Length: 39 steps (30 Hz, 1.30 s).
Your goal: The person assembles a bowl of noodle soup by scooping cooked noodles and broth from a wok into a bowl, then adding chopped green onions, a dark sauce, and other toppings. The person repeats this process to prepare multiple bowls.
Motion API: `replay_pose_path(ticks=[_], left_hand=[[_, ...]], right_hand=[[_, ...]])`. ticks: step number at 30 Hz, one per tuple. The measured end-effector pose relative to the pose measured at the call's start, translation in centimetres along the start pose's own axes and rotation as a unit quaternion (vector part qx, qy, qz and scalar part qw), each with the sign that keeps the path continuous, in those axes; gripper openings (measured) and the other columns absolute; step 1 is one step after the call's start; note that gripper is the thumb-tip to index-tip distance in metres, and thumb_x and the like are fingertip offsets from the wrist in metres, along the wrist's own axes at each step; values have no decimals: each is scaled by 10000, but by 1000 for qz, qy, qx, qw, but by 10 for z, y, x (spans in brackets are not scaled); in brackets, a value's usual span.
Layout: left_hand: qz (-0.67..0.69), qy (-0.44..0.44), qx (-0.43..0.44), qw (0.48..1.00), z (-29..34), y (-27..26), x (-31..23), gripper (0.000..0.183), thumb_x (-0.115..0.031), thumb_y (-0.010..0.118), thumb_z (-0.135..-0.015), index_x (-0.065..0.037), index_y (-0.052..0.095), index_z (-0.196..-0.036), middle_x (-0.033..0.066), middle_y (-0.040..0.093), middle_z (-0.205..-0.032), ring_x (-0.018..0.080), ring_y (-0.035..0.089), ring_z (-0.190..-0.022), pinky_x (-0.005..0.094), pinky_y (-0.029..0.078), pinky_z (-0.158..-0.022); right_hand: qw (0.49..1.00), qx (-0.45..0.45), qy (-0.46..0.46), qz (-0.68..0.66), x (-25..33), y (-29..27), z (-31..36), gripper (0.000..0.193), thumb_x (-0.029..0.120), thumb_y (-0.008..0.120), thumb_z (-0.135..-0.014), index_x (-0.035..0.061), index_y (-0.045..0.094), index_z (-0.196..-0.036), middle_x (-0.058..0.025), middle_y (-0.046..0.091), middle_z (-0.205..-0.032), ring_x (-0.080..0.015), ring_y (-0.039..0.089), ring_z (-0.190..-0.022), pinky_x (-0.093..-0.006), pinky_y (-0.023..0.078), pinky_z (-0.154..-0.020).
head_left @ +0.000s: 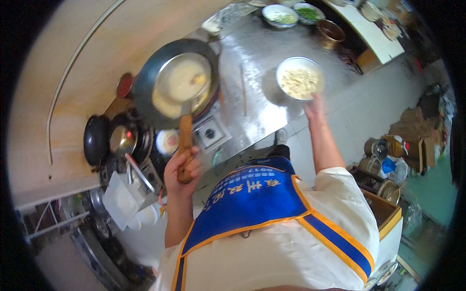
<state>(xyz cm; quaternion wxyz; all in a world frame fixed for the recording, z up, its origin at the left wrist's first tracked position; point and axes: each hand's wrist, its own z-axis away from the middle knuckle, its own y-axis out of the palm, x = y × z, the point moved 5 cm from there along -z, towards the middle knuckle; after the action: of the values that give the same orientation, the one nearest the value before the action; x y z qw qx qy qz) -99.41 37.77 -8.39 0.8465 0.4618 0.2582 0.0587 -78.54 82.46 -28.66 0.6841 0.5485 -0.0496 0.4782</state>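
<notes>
My left hand (pixel 182 170) is closed around the wooden handle of a large round metal ladle (pixel 184 80). The ladle's head lies within a dark wok (pixel 145 89) on the stove, with cloudy pale liquid in and around it and a small yellowish clump near its right side. Out to the right, my right hand (pixel 315 106) grips the near rim of a white bowl (pixel 280 72) holding many small pale pieces. This bowl is held up beside the metal counter's edge, apart from the wok.
The metal counter (pixel 242 63) carries two bowls of chopped greens (pixel 280 17) (pixel 308 13) and a brown pot (pixel 331 34) at its far end. Left of me are a black pan (pixel 97 140), a lidded white tub (pixel 168 141) and a white square container (pixel 120 200). Boxes and bags (pixel 412 140) crowd the right.
</notes>
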Motion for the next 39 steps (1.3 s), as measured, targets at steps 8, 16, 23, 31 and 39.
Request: replay_pose_path(ticks=[8,16,23,31,39], left_hand=[[-130,64,-155,977,-64,87,67,455,-269,490,-939,-24,518,-1321,59,623,-1032,106,527,-720,194,456,-593],[-661,231,-136,701,-144,82,74,477,-328,638,-879,10,536,-1201,150,627,-1066,268,595,-860,443,500,-766],[-151,-41,-204,966,-201,6,65,426,-509,530,-963,-102,602,-1065,53,581,-887,205,545,-729,376,503,-654],[-237,17,-345,908,-239,43,81,379,-448,532,-964,-88,600,-1060,56,592,-895,192,554,-731,351,499,-635],[-230,35,-363,902,-258,71,96,331,-387,535,-966,-75,597,-1056,59,603,-903,180,564,-734,326,496,-616]], right_hand=[[993,45,84,-71,18,3,-114,536,-44,503,-832,-60,423,-1362,-200,559,-1307,-348,591,-1186,-470,534,-976],[926,-30,17,377,90,3,-156,503,201,641,-908,-55,488,-1313,-169,645,-1104,-243,650,-927,-351,542,-751],[762,-198,-387,481,401,-9,-263,148,144,591,-912,21,608,-992,-85,657,-775,-179,641,-691,-320,522,-639],[758,-498,-347,240,628,-99,-395,207,80,626,-885,-65,578,-1026,-149,660,-769,-215,666,-575,-325,525,-472],[834,-457,-305,49,657,-122,-449,253,7,592,-882,-138,524,-1078,-247,658,-887,-261,652,-537,-339,502,-378]])
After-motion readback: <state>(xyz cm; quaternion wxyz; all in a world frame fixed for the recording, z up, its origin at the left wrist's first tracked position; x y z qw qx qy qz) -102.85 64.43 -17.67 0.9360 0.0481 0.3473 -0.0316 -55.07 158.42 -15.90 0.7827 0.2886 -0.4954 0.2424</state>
